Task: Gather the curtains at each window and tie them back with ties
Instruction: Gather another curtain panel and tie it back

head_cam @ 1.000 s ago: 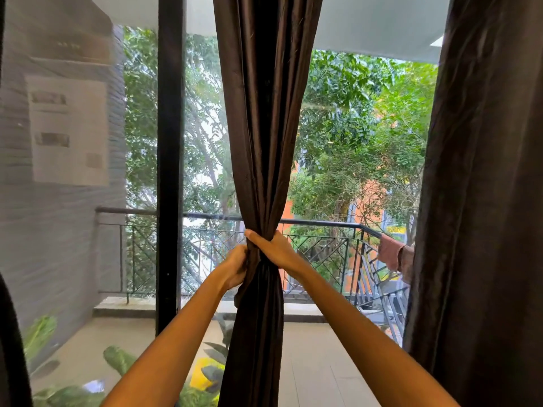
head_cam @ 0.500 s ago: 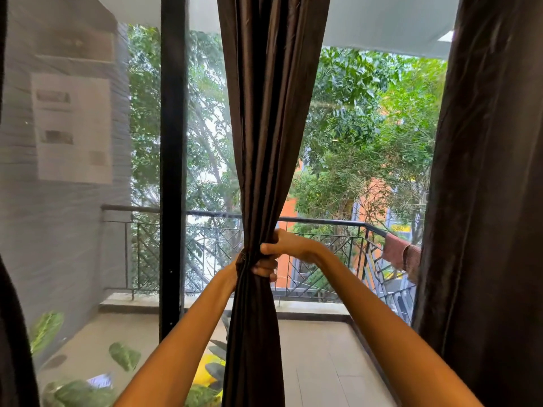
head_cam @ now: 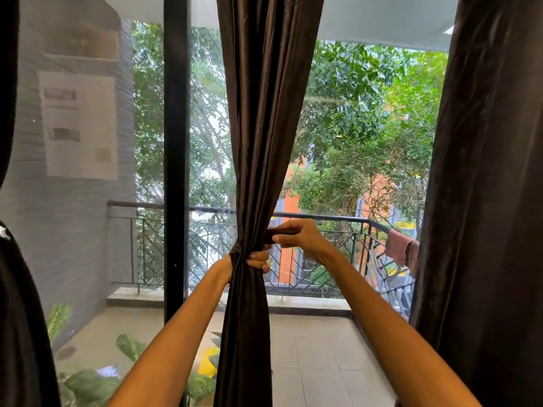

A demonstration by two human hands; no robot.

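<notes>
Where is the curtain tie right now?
In the head view, just right of centre, the tie is pinched in the right hand, beside the gathered curtain, just above the left hand.

Curtain (head_cam: 258, 118): dark brown cloth, slight satin sheen, smooth folds. Railing (head_cam: 323, 217): dark metal, matt. Window (head_cam: 205, 127): clear glass. Floor (head_cam: 317, 348): pale smooth tile.

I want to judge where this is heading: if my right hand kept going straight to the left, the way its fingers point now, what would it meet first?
The gathered brown curtain. The right hand, pinching a dark tie strip, points left at the bunch just above where the left hand grips it. Depth is unclear, so it might pass just in front.
</notes>
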